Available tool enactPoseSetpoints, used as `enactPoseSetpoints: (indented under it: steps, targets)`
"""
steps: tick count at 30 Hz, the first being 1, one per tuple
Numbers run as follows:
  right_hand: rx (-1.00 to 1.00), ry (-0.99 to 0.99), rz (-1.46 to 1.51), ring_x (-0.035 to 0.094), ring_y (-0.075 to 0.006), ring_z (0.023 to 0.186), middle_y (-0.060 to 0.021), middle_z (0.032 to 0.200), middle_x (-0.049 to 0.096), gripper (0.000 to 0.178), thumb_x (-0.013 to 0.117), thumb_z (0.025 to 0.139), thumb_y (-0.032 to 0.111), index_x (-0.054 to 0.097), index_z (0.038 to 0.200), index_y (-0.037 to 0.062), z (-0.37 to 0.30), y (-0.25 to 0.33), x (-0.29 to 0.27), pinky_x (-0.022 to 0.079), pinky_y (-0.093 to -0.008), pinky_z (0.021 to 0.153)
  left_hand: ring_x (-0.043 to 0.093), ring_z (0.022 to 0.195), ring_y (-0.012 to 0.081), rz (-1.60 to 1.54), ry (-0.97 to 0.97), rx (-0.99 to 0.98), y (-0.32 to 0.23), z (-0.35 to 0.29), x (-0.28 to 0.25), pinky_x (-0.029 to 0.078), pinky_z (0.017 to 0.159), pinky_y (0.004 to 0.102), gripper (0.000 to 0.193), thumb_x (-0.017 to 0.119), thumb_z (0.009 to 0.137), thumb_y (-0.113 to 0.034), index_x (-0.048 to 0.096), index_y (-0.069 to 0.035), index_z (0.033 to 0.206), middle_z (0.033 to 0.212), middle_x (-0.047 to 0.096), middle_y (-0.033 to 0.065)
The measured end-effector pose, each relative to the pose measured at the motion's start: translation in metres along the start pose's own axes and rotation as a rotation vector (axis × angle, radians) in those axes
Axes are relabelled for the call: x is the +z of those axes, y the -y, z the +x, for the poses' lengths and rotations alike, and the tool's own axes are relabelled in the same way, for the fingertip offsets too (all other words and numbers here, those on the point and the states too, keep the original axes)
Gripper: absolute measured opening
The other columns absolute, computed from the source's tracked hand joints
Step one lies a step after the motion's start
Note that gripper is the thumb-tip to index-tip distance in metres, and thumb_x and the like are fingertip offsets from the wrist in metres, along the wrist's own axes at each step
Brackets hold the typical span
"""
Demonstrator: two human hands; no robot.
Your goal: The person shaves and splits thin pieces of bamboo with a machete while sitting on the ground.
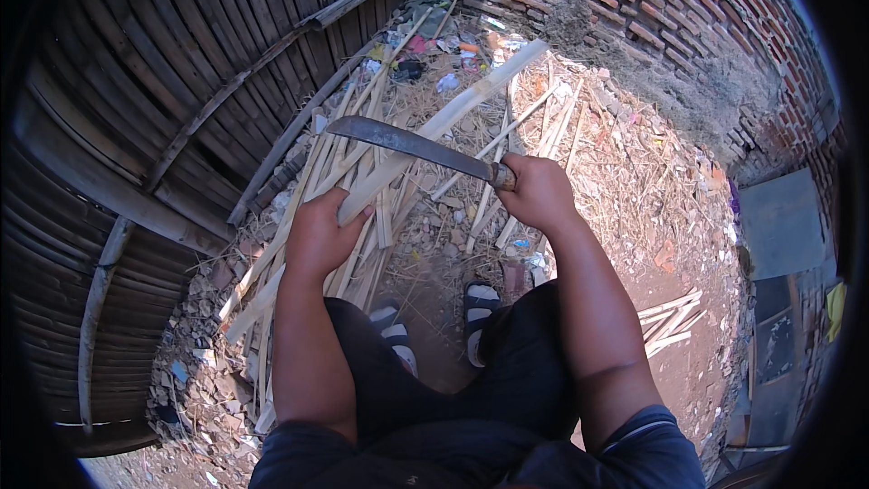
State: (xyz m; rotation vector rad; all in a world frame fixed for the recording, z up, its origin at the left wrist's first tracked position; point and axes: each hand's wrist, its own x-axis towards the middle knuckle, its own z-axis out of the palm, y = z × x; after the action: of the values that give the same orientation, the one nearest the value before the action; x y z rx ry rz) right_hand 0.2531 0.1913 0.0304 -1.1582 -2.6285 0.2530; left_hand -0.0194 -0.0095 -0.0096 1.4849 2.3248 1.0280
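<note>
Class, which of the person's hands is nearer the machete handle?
Right. The right hand grips the machete handle; the left hand is off to its left, holding a pale strip.

Machete (418, 145) over strip (484, 86), slatted wall (136, 63) left, brick wall (656, 4) ahead

The machete blade (407, 141) looks dull metal — the strip (462, 109) smooth wood — and the wall (625, 14) rough, matt brick.

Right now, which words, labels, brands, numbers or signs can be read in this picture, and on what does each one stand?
No text can be read.
Machete and pale strip: no lettering visible.
Litter scraps: any print is too small to read.
</note>
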Motion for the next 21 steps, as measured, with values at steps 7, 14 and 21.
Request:
enactPoseSetpoints:
  steps: [7,14,21]
  targets:
    - [0.132,-0.041,0.012,0.075,-0.0409,0.091,-0.0195,0.09,0.075,0.029,0.077,0.088,0.028,0.073,0.111,0.0105,0.0,-0.022,0.005,0.059,-0.0532,0.081,0.076,0.091,0.0425,0.063,0.079,-0.086,-0.011,0.003,-0.004,0.058,0.082,0.0455,0.042,0.083,0.091,-0.033,0.076,0.0,0.116,0.098,0.077,0.0245]
    - [-0.179,-0.045,-0.068,0.073,-0.0401,0.08,-0.0151,0.082,0.074,0.021,0.078,0.079,0.021,0.069,0.094,0.0088,-0.008,0.019,0.014,0.056,-0.0535,0.073,0.076,0.097,0.0434,0.04,0.017,-0.041,0.003,0.001,0.002,0.058,0.085,0.0459,0.039,0.083,0.093,-0.032,0.075,0.0,0.115,0.101,0.077,0.0248]
    - [0.232,-0.076,0.025,0.075,-0.0409,0.094,-0.0205,0.096,0.077,0.033,0.079,0.088,0.028,0.074,0.115,0.0107,0.004,-0.015,-0.002,0.059,-0.0523,0.083,0.074,0.091,0.0443,0.008,0.019,-0.038,-0.002,0.0,-0.002,0.057,0.081,0.0496,0.037,0.083,0.092,-0.034,0.075,-0.002,0.109,0.094,0.076,0.0238]
